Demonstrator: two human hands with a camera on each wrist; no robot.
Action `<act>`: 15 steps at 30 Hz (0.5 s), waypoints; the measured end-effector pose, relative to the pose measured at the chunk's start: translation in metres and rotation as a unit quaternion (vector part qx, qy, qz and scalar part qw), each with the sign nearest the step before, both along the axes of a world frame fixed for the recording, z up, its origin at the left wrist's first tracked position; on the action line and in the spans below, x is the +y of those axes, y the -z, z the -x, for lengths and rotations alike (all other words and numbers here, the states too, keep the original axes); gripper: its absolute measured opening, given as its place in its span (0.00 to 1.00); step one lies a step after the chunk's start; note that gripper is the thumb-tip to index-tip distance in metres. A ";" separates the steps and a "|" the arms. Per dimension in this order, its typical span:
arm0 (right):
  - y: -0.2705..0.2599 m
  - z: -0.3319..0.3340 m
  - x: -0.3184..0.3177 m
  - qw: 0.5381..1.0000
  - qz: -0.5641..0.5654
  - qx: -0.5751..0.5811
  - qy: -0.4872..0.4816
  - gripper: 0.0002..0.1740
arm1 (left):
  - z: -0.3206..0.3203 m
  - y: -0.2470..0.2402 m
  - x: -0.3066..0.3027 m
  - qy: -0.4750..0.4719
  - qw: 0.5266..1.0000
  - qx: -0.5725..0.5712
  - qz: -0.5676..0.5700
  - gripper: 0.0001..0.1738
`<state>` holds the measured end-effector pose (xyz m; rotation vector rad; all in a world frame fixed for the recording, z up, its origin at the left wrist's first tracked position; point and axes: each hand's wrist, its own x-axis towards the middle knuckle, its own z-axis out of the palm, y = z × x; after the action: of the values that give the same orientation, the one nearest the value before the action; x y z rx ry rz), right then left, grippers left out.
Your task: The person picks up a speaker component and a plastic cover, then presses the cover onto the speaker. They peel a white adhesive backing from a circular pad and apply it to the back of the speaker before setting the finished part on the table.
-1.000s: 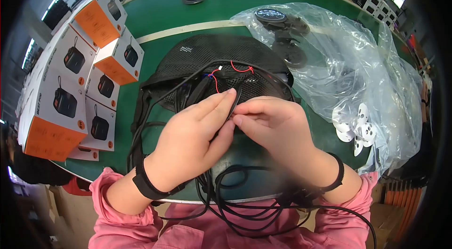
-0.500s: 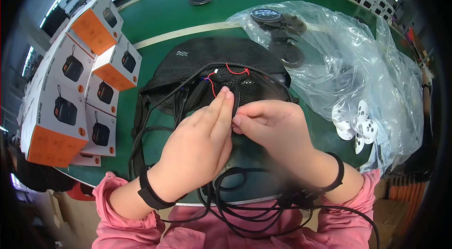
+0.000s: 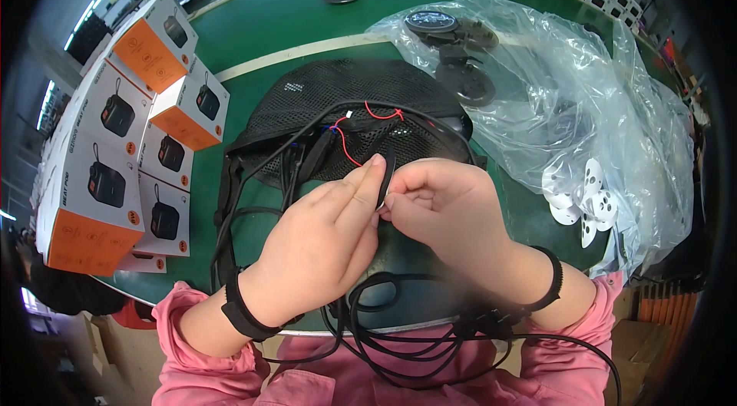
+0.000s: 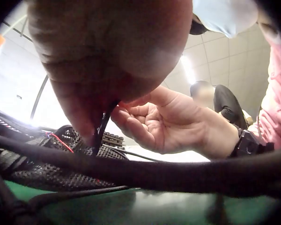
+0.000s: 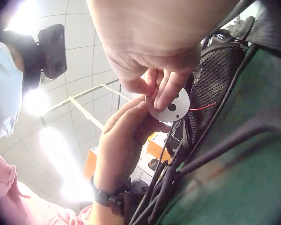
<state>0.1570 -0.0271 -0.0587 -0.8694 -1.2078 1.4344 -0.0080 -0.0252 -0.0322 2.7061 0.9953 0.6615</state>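
The left hand [image 3: 311,233] is holding a thin black round disc [image 3: 388,176] edge-on between its thumb and straight, closely joined fingers, just in front of a black mesh bag [image 3: 353,80]; the right hand [image 3: 457,203], thumb and curled fingertips together, is pinching at the edge of a white round holed sheet [image 5: 183,106] that is covering the disc's face. White-and-orange printed boxes [image 3: 100,176] are standing at the left, and clear plastic sheeting [image 3: 530,76] is lying at the right
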 end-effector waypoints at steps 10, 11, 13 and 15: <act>-0.001 0.000 0.001 1.000 -0.026 0.001 -0.014 0.02 | 0.001 0.004 0.001 0.033 0.993 -0.099 0.063 0.26; -0.001 0.000 0.001 1.000 -0.023 0.006 -0.018 0.02 | 0.001 0.005 0.001 0.032 0.993 -0.099 0.062 0.26; -0.003 -0.001 0.001 1.000 -0.019 0.011 -0.022 0.02 | 0.000 0.006 0.001 0.036 0.981 -0.148 0.117 0.25; -0.004 -0.002 0.001 1.000 0.004 0.004 -0.029 0.02 | 0.000 0.005 0.000 0.033 0.979 -0.152 0.129 0.25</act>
<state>0.1586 -0.0266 -0.0546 -0.8401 -1.2312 1.4898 -0.0082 -0.0248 -0.0373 2.3165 0.8450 0.8380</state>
